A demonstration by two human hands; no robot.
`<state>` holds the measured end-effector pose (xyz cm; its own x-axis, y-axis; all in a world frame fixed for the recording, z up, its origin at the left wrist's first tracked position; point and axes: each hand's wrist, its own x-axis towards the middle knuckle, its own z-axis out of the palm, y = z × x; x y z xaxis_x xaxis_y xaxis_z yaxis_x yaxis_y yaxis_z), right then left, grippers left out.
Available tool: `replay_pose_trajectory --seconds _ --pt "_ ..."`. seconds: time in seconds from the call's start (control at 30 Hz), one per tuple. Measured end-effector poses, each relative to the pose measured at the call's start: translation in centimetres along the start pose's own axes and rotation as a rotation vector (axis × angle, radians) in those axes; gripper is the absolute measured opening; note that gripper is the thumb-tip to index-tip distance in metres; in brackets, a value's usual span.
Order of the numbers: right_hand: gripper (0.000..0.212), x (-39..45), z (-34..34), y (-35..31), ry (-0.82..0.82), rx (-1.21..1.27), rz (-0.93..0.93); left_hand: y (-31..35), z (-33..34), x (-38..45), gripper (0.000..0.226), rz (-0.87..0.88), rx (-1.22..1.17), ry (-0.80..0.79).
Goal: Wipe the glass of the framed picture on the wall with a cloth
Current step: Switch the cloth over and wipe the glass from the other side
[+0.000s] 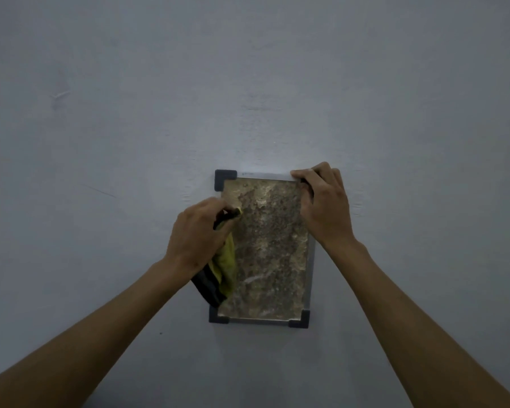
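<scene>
A framed picture [265, 248] hangs on the wall [100, 113]. The left hand [198, 234] presses a cloth [226, 260] against its left edge; the right hand [324, 207] grips its top right corner.

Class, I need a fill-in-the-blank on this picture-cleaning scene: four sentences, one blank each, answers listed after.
1. The left hand grips a yellow and black ____.
2. The right hand holds the framed picture at its top ____ corner.
3. The picture hangs on a plain ____.
4. The cloth lies against the ____ edge of the glass.

Missing words: cloth; right; wall; left
</scene>
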<state>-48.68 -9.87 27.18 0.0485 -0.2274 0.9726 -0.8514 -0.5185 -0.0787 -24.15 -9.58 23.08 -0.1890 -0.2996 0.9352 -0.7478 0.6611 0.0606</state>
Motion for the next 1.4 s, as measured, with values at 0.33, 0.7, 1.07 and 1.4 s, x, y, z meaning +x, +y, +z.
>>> replay_pose_trajectory --seconds 0.33,0.7,1.07,1.4 --pt "0.025 -0.1 0.1 -0.1 0.000 0.002 -0.005 0.6 0.2 1.2 0.017 -0.032 0.015 0.088" --pt "0.025 -0.2 0.2 0.0 0.019 0.000 -0.008 1.6 0.1 1.5 0.016 0.067 0.082 0.012" --pt "0.025 -0.2 0.2 0.0 0.022 -0.001 -0.004 2.1 0.8 0.9 0.019 0.198 0.138 -0.162" --pt "0.026 -0.1 0.0 0.2 0.015 0.003 -0.003 3.2 1.1 1.1 0.011 0.262 0.119 -0.189"
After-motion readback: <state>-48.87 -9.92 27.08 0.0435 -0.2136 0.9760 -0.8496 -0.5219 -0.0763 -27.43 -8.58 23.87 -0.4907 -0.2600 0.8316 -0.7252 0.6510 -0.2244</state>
